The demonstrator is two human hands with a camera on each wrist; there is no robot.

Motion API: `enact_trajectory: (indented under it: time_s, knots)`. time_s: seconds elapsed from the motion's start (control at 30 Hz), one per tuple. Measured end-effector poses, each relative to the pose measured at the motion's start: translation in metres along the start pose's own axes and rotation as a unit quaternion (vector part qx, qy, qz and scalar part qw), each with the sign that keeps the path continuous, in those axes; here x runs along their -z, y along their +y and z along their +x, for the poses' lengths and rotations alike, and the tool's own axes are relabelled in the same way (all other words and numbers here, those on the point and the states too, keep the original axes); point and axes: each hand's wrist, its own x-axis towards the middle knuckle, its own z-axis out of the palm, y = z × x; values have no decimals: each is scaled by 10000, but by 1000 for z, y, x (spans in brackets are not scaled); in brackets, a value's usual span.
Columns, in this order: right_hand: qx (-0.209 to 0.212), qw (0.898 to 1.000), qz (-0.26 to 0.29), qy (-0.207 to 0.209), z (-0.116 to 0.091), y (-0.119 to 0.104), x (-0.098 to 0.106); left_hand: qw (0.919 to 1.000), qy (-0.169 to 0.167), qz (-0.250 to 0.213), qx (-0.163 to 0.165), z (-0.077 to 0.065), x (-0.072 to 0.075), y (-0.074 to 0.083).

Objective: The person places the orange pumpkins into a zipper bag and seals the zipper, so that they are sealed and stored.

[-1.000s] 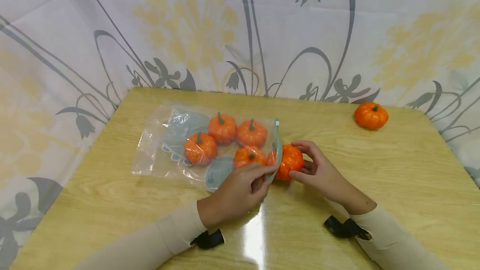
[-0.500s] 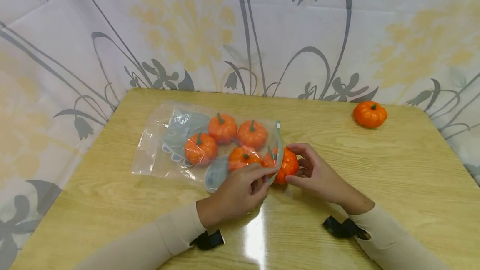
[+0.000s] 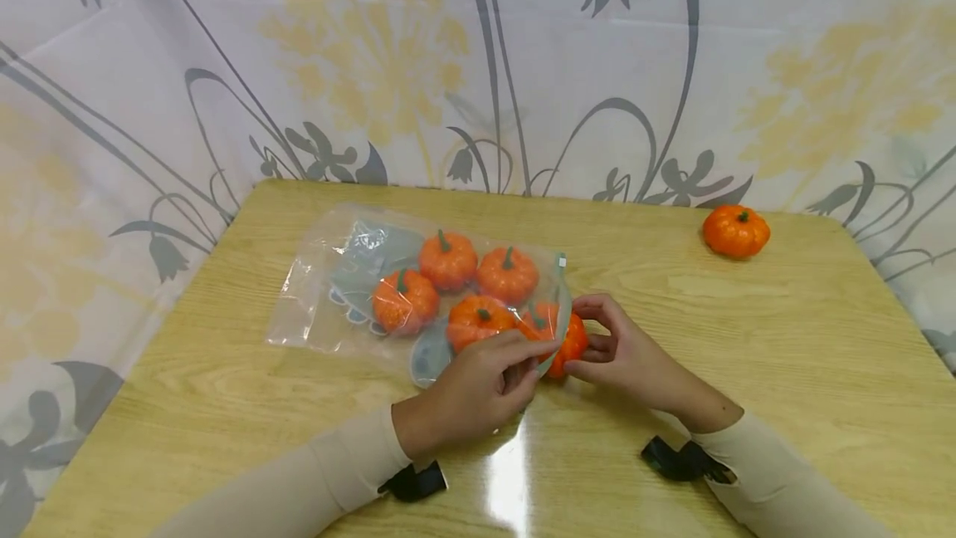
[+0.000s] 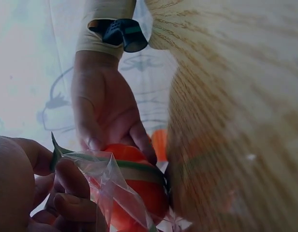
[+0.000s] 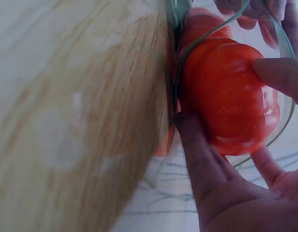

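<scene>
A clear zip bag (image 3: pixel 314 305) with a green edge lies on the table, several orange toy pumpkins (image 3: pixel 405 302) inside it. At its mouth my left hand (image 3: pixel 478 384) pinches the green zip edge (image 4: pixel 56 153) between thumb and fingers, lifting it. My right hand (image 3: pixel 635 359) holds another pumpkin (image 5: pixel 231 96), thumb on one side and fingers on the other. That pumpkin is partly inside the mouth; in the right wrist view the green rim loops around it. One pumpkin in the bag is partly covered by my left hand.
One more orange pumpkin (image 3: pixel 736 232) stands at the back right of the wooden table (image 3: pixel 784 339). Behind the table hangs a flower-patterned cloth (image 3: pixel 418 65). Grey-blue printed shapes (image 3: pixel 373 251) show on the bag.
My right hand has pushed its pumpkin left and deeper into the bag's mouth. The nearest pumpkin inside has shifted left. My left hand keeps its pinch on the edge.
</scene>
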Motion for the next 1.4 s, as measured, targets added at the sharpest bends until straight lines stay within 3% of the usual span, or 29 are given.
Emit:
enact_trajectory:
  time_s: [0.3, 0.53, 0.87, 1.17, 1.4]
  knots:
    - [78, 10000, -39, 46, 0, 2, 0, 10000, -27, -4, -93, 1, 0, -1]
    - [346, 9958, -716, 452, 0, 3, -3, 9999, -32, -50, -120, 1, -1, -2]
    - [298, 9920, -1145, 434, 0, 2, -5, 10000, -43, -63, 21, -1, -3, -3]
    - [70, 9842, -1637, 672, 0, 2, -5, 9991, -139, -4, 412, -1, -3, -2]
    - [71, 9815, -1733, 808, 1, 2, -4, 9986, -77, 191, 478, 1, -5, -3]
